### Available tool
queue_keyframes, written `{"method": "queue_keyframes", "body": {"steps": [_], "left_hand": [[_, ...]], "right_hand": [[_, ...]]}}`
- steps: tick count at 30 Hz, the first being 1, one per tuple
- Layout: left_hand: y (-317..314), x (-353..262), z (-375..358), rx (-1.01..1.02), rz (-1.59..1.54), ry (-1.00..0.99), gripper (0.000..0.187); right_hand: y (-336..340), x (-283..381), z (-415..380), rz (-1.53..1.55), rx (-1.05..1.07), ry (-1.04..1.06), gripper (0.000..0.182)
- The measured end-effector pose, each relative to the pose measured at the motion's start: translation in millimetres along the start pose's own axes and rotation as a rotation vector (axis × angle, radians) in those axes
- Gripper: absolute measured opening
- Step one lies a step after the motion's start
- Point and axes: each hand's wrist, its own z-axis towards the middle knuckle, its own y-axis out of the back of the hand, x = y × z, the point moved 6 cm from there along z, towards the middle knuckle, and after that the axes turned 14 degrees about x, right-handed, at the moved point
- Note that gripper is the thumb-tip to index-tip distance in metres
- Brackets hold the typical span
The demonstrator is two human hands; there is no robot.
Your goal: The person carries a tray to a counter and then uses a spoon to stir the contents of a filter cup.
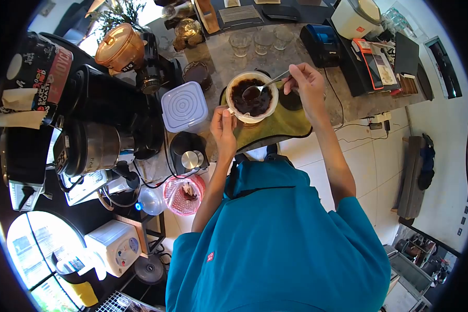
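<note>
My right hand [306,86] is closed on the handle end of a metal spoon [273,80]. The spoon slants down to the left, its bowl over the dark wet coffee grounds [244,95]. Those grounds lie in a white coffee dripper [272,110] with a pale filter inside its rim. At the dripper's near left side, my left hand [224,129] pinches its small handle between thumb and fingers. Under the dripper is a green-yellow mat [291,125] with a dark edge, on the counter's front edge.
Left of the dripper are a square translucent lid [184,106], a dark-filled glass [197,75] and a black coffee grinder [101,145]. Several clear glasses [261,43] stand behind. A blue-black box device [320,46] sits back right. A pink basket [184,195] is below the counter.
</note>
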Motion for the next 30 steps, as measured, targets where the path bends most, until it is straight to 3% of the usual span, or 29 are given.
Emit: {"method": "queue_keyframes", "body": {"steps": [6,12,16,18,20,22,25,30], "left_hand": [[0,0,-2,-0.022,-0.018,0.032,0.023],[2,-1,1,0.035,0.004,0.053,0.028],[5,-3,4,0.066,0.035,0.064,0.029],[7,-3,3,0.094,0.059,0.068,0.030],[6,-3,4,0.093,0.058,0.071,0.030],[6,-2,3,0.093,0.056,0.073,0.031],[7,-2,5,0.121,0.038,0.045,0.031],[4,-5,5,0.153,-0.001,0.062,0.026]], "right_hand": [[-6,48,5,-0.197,0.043,0.106,0.022],[-6,51,5,-0.260,0.050,0.126,0.022],[-16,46,-3,-0.376,0.039,0.118,0.021],[-24,44,-7,-0.619,0.064,0.109,0.021],[-23,27,-7,-0.540,0.063,0.086,0.021],[-22,18,-6,-0.749,0.054,0.114,0.022],[-21,9,-6,-0.830,0.027,0.103,0.021],[1,-20,2,-0.721,-0.031,-0.002,0.024]]}}
